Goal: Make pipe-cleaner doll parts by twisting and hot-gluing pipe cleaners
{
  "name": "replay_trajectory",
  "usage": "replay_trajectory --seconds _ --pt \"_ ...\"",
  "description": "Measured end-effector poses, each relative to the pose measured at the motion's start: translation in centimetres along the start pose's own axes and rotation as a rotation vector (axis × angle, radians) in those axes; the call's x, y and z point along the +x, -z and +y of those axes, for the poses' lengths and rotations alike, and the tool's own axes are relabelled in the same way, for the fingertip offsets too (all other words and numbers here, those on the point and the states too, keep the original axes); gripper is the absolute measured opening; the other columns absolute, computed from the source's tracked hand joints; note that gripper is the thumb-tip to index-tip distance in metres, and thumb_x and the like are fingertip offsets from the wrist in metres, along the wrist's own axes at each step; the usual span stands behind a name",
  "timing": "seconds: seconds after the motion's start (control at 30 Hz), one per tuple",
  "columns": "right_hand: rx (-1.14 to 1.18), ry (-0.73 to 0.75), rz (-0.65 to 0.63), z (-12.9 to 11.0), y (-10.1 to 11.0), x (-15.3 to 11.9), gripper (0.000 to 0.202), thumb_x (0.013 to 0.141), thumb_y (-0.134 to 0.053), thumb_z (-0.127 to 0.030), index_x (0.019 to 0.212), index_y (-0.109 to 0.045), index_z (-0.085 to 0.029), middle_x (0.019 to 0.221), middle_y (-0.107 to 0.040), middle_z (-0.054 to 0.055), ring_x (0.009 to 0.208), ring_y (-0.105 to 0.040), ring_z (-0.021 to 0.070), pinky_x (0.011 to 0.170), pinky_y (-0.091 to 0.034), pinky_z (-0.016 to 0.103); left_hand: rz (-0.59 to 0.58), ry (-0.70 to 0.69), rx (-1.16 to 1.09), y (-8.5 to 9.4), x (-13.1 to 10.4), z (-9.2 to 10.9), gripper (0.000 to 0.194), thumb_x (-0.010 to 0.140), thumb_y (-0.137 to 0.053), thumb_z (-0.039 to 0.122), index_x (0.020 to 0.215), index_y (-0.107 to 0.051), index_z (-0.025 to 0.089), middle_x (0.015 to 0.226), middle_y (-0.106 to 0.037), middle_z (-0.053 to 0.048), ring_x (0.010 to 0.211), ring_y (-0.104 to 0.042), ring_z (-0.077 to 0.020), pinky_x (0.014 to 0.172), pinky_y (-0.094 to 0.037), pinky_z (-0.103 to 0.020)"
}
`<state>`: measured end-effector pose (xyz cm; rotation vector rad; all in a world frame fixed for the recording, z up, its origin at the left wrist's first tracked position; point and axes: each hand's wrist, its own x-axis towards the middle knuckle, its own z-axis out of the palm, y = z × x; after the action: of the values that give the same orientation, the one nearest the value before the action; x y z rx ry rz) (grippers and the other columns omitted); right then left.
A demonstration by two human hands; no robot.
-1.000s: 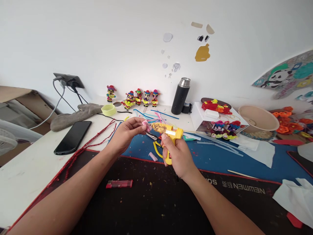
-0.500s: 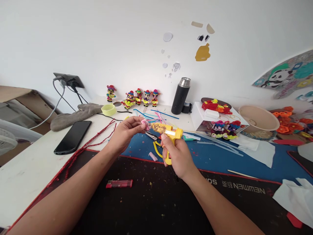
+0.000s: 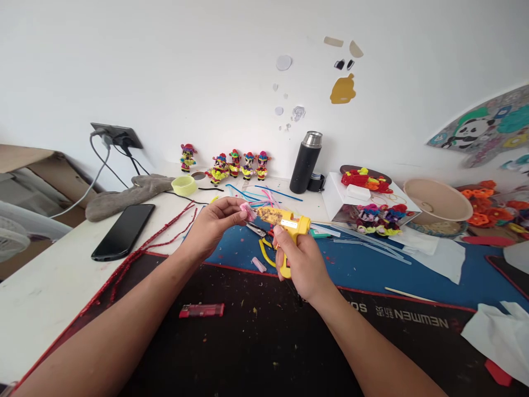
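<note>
Near the frame's centre, the left hand (image 3: 212,225) pinched a small pink piece (image 3: 248,212) beside a yellow glue gun (image 3: 285,219) clasped in the right hand (image 3: 306,264)

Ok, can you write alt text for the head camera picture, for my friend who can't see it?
A person's right hand grips a yellow glue gun, its nozzle close to a small pink piece pinched in the left hand. Below is a cluttered desk; colorful little figures and a black flask stand near the white wall.
</note>
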<state>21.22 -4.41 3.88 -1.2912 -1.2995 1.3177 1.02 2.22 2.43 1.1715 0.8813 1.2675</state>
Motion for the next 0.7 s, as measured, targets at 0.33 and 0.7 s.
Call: replay_trajectory --seconds 0.33,0.7 --pt "-0.012 -0.001 -0.006 -0.19 -0.05 -0.06 0.059 0.092 -0.056 -0.076 0.07 -0.057 -0.021 0.042 -0.052 -0.003 0.039 -0.049 0.0117 0.044 -0.042 0.024 0.018 -0.007 -0.028 0.03 0.02 -0.02 0.034 0.072 -0.095 0.033 0.099 -0.079 0.017 0.089 -0.079 -0.007 0.082 -0.071 -0.0173 0.075 -0.056 -0.026" --pt "-0.009 0.017 -0.012 -0.05 -0.25 -0.12 0.057 0.093 -0.056 -0.074 0.072 -0.057 -0.021 0.043 -0.052 -0.004 0.038 -0.049 0.0115 0.044 -0.043 0.024 0.049 -0.011 -0.044 0.02 0.03 0.16 0.035 0.071 -0.096 0.033 0.098 -0.08 0.018 0.09 -0.079 -0.006 0.083 -0.071 -0.0183 0.076 -0.055 -0.028"
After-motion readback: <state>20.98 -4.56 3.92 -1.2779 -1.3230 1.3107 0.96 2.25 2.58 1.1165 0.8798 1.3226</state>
